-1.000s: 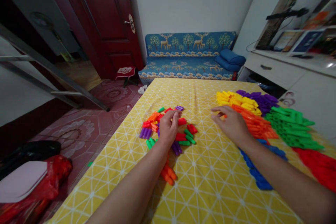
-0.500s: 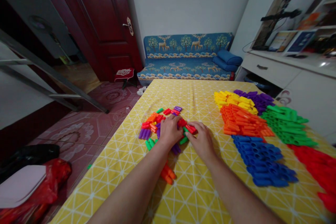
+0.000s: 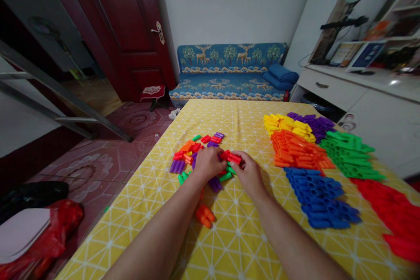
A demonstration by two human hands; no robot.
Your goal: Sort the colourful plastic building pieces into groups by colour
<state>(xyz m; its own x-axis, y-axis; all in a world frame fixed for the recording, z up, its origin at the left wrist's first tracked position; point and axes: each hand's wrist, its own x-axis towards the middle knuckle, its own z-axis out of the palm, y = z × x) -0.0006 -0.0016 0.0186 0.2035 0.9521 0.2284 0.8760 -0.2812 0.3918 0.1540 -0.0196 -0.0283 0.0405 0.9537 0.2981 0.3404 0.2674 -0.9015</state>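
Note:
Over a mixed heap of small plastic tube blocks, my left hand (image 3: 210,164) is curled, its finger and thumb closed at one end of a red tube block (image 3: 234,158). My right hand (image 3: 250,174) pinches the other end between thumb and fingers. Green tube blocks (image 3: 225,177) and a purple block (image 3: 215,184) lie just beneath the hands. Left of them are more purple blocks (image 3: 177,166) and orange blocks (image 3: 187,145). An orange cluster (image 3: 205,215) sits nearer me, beside my left forearm. My left palm hides part of the heap.
Sorted piles stand on the right of the yellow-clothed table (image 3: 243,245): yellow (image 3: 288,126), purple (image 3: 313,126), orange (image 3: 298,149), green (image 3: 349,155), blue (image 3: 320,199) and red (image 3: 390,210). Beyond the table is a blue sofa (image 3: 226,83); a white cabinet (image 3: 377,109) stands right.
Both hands stay close together on the red block, which now sits slightly more level. The whole view has shifted a little, moving the piles left in the picture.

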